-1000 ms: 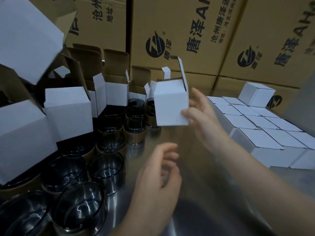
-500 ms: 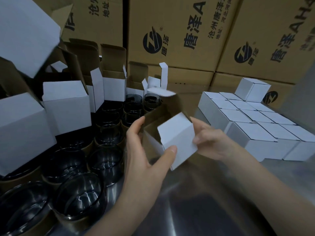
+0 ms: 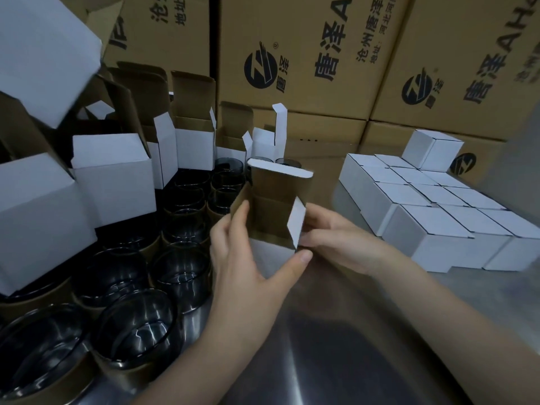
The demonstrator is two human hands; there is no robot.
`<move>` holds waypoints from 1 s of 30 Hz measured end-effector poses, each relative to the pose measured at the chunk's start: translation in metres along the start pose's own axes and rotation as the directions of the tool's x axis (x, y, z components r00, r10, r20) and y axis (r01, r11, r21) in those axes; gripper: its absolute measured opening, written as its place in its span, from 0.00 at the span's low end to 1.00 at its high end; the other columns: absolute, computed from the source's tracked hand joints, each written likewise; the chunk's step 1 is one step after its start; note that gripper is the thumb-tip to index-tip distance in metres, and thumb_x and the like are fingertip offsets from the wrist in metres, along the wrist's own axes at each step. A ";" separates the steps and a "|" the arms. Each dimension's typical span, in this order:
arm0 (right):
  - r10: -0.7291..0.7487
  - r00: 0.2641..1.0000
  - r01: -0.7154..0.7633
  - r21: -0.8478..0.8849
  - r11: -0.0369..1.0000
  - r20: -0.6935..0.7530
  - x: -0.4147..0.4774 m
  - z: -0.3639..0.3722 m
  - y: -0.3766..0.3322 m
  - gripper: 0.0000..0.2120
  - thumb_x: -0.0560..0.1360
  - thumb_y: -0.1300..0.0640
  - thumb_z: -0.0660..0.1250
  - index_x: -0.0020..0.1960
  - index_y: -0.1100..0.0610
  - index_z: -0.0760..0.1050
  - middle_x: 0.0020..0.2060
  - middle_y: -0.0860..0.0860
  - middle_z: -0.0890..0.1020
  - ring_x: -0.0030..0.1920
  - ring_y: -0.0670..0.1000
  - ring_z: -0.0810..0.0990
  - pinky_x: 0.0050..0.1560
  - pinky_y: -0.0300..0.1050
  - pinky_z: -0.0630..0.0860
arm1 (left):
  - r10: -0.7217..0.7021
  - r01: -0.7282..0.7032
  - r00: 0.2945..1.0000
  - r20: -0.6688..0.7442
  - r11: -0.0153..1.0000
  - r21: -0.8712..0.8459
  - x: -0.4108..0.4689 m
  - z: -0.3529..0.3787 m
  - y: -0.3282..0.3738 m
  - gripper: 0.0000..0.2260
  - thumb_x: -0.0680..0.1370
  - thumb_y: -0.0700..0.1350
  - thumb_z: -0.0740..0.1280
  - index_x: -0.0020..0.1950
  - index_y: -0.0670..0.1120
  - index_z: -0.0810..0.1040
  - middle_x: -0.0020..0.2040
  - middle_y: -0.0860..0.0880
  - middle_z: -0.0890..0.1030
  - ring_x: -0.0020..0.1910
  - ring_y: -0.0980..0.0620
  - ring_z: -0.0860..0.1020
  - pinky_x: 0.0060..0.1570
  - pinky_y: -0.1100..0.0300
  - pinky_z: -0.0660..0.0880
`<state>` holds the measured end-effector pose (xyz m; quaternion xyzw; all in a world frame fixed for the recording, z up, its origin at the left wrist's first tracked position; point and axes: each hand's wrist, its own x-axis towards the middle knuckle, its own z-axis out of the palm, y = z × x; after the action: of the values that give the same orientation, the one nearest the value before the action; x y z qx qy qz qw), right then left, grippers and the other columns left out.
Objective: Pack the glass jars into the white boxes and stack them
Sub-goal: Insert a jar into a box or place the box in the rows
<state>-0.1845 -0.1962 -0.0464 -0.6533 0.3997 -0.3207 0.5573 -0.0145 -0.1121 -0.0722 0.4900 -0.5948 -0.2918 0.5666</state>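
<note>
Beside the dark glass jars (image 3: 178,267), left hand (image 3: 248,273) and right hand (image 3: 336,244) are gripping an open white cardboard box (image 3: 271,252); hard squeezing is risking crushed walls.

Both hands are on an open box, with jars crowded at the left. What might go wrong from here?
1. The jars stand rim to rim beside the left hand; lifting one out may knock its neighbours.
2. The box, held by the left hand and right hand, has a side flap standing at its opening; a jar could catch on it going in.
</note>
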 end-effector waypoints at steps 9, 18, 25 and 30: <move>-0.037 0.913 0.069 0.064 0.996 -0.407 -0.001 0.018 -0.020 0.10 0.78 0.44 0.65 0.55 0.49 0.74 0.33 0.54 0.75 0.28 0.52 0.76 0.28 0.46 0.75 | 0.013 -0.015 0.999 0.040 0.999 0.053 -0.006 0.004 0.006 0.33 0.73 0.60 0.57 0.76 0.66 0.46 0.74 0.67 0.51 0.76 0.62 0.52 0.76 0.51 0.57; -0.095 0.918 0.084 -0.047 0.995 -0.386 -0.009 0.028 -0.025 0.10 0.78 0.55 0.66 0.58 0.47 0.70 0.27 0.50 0.76 0.25 0.49 0.75 0.22 0.40 0.73 | -0.021 0.022 0.999 0.048 1.000 -0.006 -0.009 0.004 0.011 0.28 0.73 0.60 0.57 0.67 0.75 0.45 0.66 0.72 0.55 0.72 0.65 0.58 0.72 0.60 0.61; -0.070 0.944 0.093 0.054 0.994 -0.323 -0.005 0.022 -0.023 0.18 0.68 0.54 0.59 0.58 0.47 0.73 0.36 0.60 0.76 0.36 0.61 0.74 0.27 0.47 0.75 | -0.091 0.090 0.996 0.003 0.990 -0.111 -0.008 0.006 0.008 0.33 0.73 0.57 0.58 0.75 0.68 0.48 0.69 0.66 0.61 0.68 0.72 0.61 0.63 0.72 0.59; -0.094 0.951 0.134 0.120 0.984 -0.294 -0.004 0.019 -0.019 0.20 0.70 0.59 0.54 0.60 0.51 0.73 0.40 0.64 0.77 0.36 0.64 0.74 0.25 0.47 0.75 | -0.110 0.107 0.994 -0.008 0.983 -0.152 -0.006 0.005 0.011 0.35 0.72 0.55 0.59 0.78 0.65 0.50 0.65 0.72 0.63 0.65 0.76 0.62 0.65 0.69 0.60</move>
<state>-0.1663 -0.1827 -0.0308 -0.5814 0.4149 -0.4709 0.5179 -0.0230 -0.1034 -0.0652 0.4797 -0.5388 -0.3625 0.5901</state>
